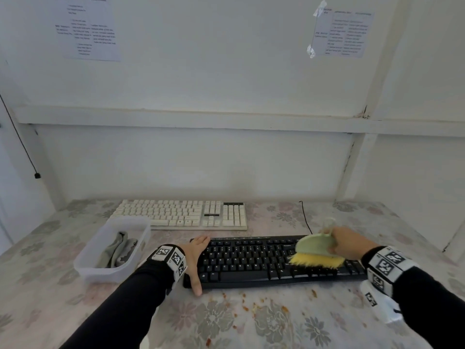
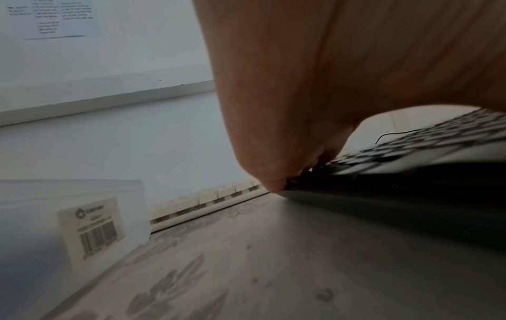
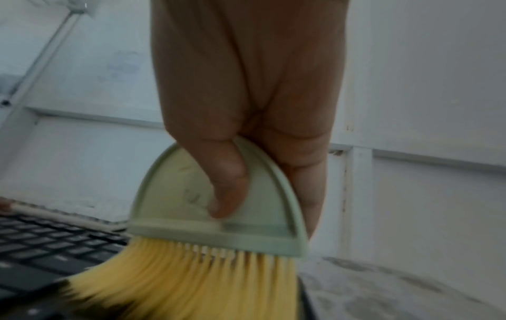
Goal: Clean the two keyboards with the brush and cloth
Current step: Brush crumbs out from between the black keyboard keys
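The right hand grips the pale green brush by its half-round plastic head, the thumb pressed flat on the near face and the other fingers wrapped behind it, as the right wrist view shows. Directly below that grip the yellow bristles splay onto the keys at the right-hand part of the black keyboard, which lies flat on the flower-patterned tabletop. At the opposite end of the same keyboard, well away from the brush, the left hand lies against the keyboard's left edge with straight fingers, the thumb reaching down to the near corner and the fingertips at the far corner; it presses on the edge and clasps nothing. On the tabletop just toward the person from the brushed keys, orange-brown crumbs are scattered. Beyond the black keyboard, farther from both hands, the white keyboard lies parallel to it and apart from it. Just outside the left hand stands a clear plastic tub bearing a barcode label, and in it lies a crumpled grey cloth. A thin black cable runs over the tabletop beyond the brush. Two printed sheets are stuck to the white wall behind.
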